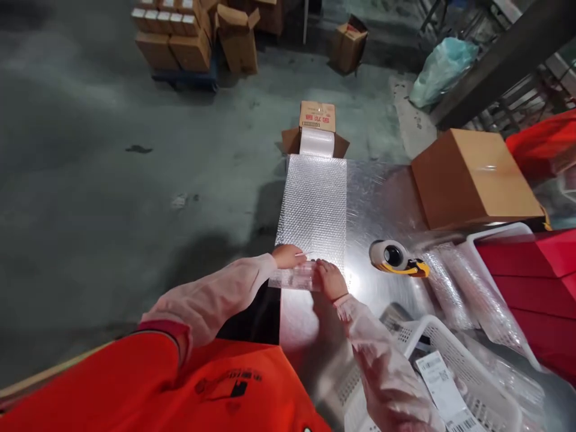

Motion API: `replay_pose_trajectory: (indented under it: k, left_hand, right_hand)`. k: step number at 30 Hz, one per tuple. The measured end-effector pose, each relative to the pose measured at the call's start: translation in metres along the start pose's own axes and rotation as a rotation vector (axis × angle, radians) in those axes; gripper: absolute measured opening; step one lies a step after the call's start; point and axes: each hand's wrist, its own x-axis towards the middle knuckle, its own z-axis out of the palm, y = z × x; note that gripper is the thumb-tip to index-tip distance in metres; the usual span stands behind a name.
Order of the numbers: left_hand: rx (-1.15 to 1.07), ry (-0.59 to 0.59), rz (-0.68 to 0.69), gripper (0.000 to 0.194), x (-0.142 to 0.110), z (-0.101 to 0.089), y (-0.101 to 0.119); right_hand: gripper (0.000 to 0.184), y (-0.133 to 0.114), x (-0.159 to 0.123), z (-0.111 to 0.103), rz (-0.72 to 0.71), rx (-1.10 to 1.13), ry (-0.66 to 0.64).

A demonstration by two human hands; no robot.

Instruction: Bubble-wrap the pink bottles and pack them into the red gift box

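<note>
A long strip of bubble wrap (pixel 315 198) lies flat along the table's left side. Its near end looks folded or rolled over into a clear bundle (pixel 294 278); what is inside, if anything, I cannot make out. My left hand (pixel 288 256) is closed on the left of this near end, with a thin white sliver by its fingertips. At the right end of the bundle, my right hand (pixel 332 280) grips the wrap with bent fingers. To the right lies a tape dispenser (pixel 405 264) with a yellow frame and a roll of tape.
Beyond the table's far edge, the strip comes from a roll (pixel 317 143) at an open carton (pixel 317 114). On the right are a large cardboard box (pixel 477 177), wrapped bundles (pixel 450 288), red boxes (pixel 535 276) and a white basket (pixel 477 366) holding a label sheet. A co-worker's orange sleeve (pixel 540 144) shows.
</note>
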Motion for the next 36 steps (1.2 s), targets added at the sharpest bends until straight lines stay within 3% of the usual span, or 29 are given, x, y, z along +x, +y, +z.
replay_pose_trajectory:
  k: [3,6,8,10,12,17,22,25,28,30,32,34,36]
  left_hand:
    - [0.071,0.217,0.102,0.027,-0.023,-0.003,0.008]
    - [0.219,0.359,0.327,0.033,-0.046,0.016,0.02]
    - [0.296,0.287,0.356,0.052,-0.049,0.031,0.025]
    - [0.335,0.179,0.298,0.067,-0.04,0.039,0.029]
    - [0.335,0.103,0.243,0.059,-0.025,0.038,0.03]
    - [0.271,0.034,0.197,0.035,0.005,0.003,0.033]
    - [0.242,-0.242,0.132,0.046,0.04,-0.045,0.034]
    - [0.21,-0.376,0.148,0.049,0.071,-0.066,0.03]
    - [0.253,-0.403,0.165,0.051,0.093,-0.075,0.025]
    - [0.289,-0.317,0.158,0.057,0.097,-0.076,0.023]
    - [0.303,-0.147,0.147,0.064,0.091,-0.072,0.022]
    - [0.304,-0.007,0.164,0.059,0.077,-0.063,0.022]
    - [0.294,0.029,0.194,0.052,0.06,-0.05,0.021]
  right_hand:
    - [0.029,0.013,0.029,-0.015,0.03,0.081,-0.118]
    - [0.024,0.027,0.051,-0.022,0.01,0.131,-0.143]
    - [0.021,0.036,0.066,-0.024,-0.014,0.173,-0.161]
    - [0.019,0.044,0.081,-0.027,-0.043,0.213,-0.183]
    - [0.021,0.051,0.095,-0.034,-0.062,0.242,-0.19]
    - [0.033,0.068,0.093,-0.067,-0.069,0.244,-0.074]
    - [0.059,0.073,0.066,-0.086,-0.231,0.214,-0.187]
    - [0.062,0.077,0.082,-0.089,-0.188,0.294,-0.283]
    - [0.057,0.085,0.112,-0.091,-0.148,0.216,-0.344]
    - [0.055,0.089,0.129,-0.091,-0.109,0.11,-0.347]
    - [0.052,0.092,0.14,-0.09,-0.107,0.076,-0.361]
    - [0.048,0.093,0.146,-0.089,-0.136,0.084,-0.385]
    - [0.049,0.092,0.146,-0.09,-0.141,0.086,-0.382]
